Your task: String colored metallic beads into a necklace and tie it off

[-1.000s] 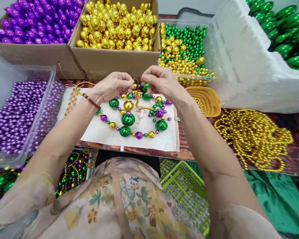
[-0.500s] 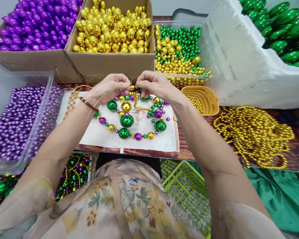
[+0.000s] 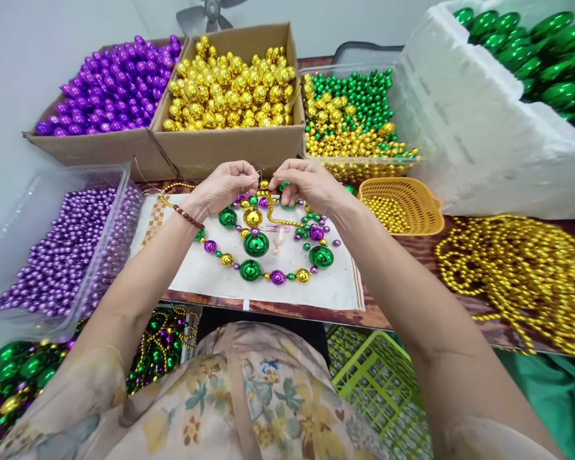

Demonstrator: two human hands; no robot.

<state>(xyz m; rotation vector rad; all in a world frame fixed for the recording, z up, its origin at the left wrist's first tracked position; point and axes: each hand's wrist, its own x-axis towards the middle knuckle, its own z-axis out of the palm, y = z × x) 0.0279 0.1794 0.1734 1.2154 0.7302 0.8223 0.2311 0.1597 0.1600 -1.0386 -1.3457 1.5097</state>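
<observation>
My left hand [image 3: 230,185] is closed in a pinch on a thin pale string [image 3: 259,174], which curves up in a small loop between the hands. Just to its right, my right hand [image 3: 305,183] has thumb and forefinger pressed together near a gold bead [image 3: 264,185]; what lies in that pinch is too small to make out. Below both hands a necklace of green, gold and purple beads [image 3: 250,269] lies in a ring on a white cloth [image 3: 206,278]. Inside the ring are a large green bead [image 3: 255,243], a short gold bead strand [image 3: 282,220] and loose small beads.
Boxes of purple beads [image 3: 117,86] and gold beads [image 3: 232,89] stand behind. A clear bin of lilac beads [image 3: 62,249] is at left. To the right are an orange basket [image 3: 419,204], gold bead strands [image 3: 512,275] and a white foam box [image 3: 464,121]. A green crate [image 3: 378,377] sits below.
The camera view has shifted, so everything appears lower and slightly farther right. Both hands keep nearly the same pinching pose above the necklace.
</observation>
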